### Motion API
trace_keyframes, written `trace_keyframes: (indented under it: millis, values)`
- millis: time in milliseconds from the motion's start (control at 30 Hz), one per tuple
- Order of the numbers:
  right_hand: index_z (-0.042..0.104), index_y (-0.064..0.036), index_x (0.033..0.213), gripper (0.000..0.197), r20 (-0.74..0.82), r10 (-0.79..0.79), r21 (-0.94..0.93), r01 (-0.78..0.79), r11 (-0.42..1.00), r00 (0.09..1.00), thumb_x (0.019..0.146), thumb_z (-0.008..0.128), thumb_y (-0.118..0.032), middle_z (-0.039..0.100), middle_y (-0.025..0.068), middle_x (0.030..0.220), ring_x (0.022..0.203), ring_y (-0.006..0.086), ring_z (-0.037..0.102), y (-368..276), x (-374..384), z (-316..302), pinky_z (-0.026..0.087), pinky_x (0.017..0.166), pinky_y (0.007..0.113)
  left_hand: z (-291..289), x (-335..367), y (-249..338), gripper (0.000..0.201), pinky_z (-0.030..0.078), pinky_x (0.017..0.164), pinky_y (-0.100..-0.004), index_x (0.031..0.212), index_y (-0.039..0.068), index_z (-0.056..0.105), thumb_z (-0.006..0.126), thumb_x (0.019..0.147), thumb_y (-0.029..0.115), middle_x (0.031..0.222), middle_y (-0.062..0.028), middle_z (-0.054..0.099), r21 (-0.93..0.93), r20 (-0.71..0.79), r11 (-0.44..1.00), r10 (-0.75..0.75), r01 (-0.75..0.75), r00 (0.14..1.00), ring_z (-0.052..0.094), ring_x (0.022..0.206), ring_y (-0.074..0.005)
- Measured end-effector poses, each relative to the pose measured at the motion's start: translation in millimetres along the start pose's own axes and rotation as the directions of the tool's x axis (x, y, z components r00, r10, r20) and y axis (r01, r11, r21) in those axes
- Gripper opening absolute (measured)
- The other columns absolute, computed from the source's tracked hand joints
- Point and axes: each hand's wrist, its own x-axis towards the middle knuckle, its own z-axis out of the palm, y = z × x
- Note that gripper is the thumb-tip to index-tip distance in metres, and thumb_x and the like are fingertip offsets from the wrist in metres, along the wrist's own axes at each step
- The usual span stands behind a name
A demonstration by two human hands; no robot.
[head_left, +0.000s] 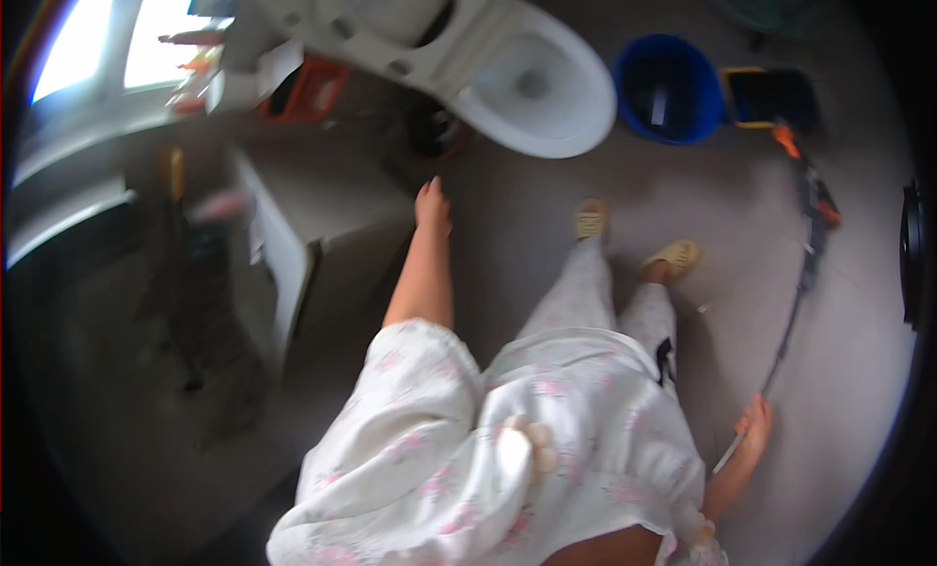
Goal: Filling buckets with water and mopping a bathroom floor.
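My right hand (755,423), at the lower right, is closed around the thin grey handle of a long mop (806,249). The handle runs forward from my fist to a dark and orange end, which lies near a blue bucket (670,90) and a black tray with a yellow edge (774,98). My left hand (432,206) hangs in front of me with nothing in it, its fingers loosely extended and a little blurred. It is nearest to a grey-white cabinet (332,190) and apart from it.
A white toilet (532,83) with its lid up stands ahead, left of the bucket. An orange-red basket (310,86) is by the window at the upper left. A dark bin (436,132) sits beside the toilet. My slippered feet (591,220) stand on the grey floor.
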Motion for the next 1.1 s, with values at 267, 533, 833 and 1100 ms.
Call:
trace_keyframes:
  millis: [267, 533, 833, 1100]
  values:
    - [0.038, -0.0129, 0.074, 0.020, 0.123, -0.055, 0.108, 0.041, 0.993, 0.991, 0.079, 0.054, -0.024, 0.036, -0.0031, 0.048, 0.033, 0.0042, 0.030, -81, -70, 13, 0.023, 0.029, 0.021, 112, -101, -102, 0.024, 0.040, 0.055, -0.0253, 0.095, 0.010, 0.054, 0.052, 0.078, 0.026, 0.068, 0.0010, 0.050, 0.588, 0.609, 0.765, -0.205, -0.263, 0.766, 0.047, 0.059, -0.0096]
    - [0.041, -0.0067, 0.076, 0.018, 0.212, -0.159, 0.251, 0.103, 0.963, 0.964, 0.081, 0.051, -0.022, 0.036, -0.0025, 0.051, 0.034, 0.0038, 0.031, -27, -78, 16, 0.026, 0.030, 0.020, 296, -272, -54, 0.028, 0.043, 0.071, -0.0325, 0.094, 0.003, 0.054, 0.050, 0.077, 0.025, 0.084, -0.0150, 0.058, 0.080, 0.994, 0.236, 0.050, -0.968, 0.094, 0.055, 0.083, -0.0276]
    - [0.046, 0.0003, 0.077, 0.019, 0.057, -0.371, -0.120, 0.375, 0.919, 0.927, 0.075, 0.054, -0.017, 0.049, 0.0102, 0.060, 0.053, 0.0214, 0.049, -22, -51, -1, 0.038, 0.049, 0.032, 329, -388, -56, 0.026, 0.042, 0.071, -0.0247, 0.103, 0.005, 0.050, 0.044, 0.084, 0.023, 0.094, -0.0016, 0.054, 0.296, 0.941, 0.530, -0.305, -0.795, 0.148, 0.053, 0.082, -0.0122]
    - [0.046, 0.0010, 0.080, 0.021, 0.019, -0.338, -0.291, 0.329, 0.898, 0.941, 0.072, 0.057, -0.016, 0.051, 0.0174, 0.071, 0.066, 0.0320, 0.051, -59, -58, -11, 0.039, 0.059, 0.036, 283, -367, -74, 0.024, 0.042, 0.069, -0.0243, 0.100, 0.006, 0.051, 0.044, 0.083, 0.022, 0.092, -0.0015, 0.054, 0.543, 0.834, 0.539, -0.438, -0.644, 0.337, 0.053, 0.082, -0.0111]
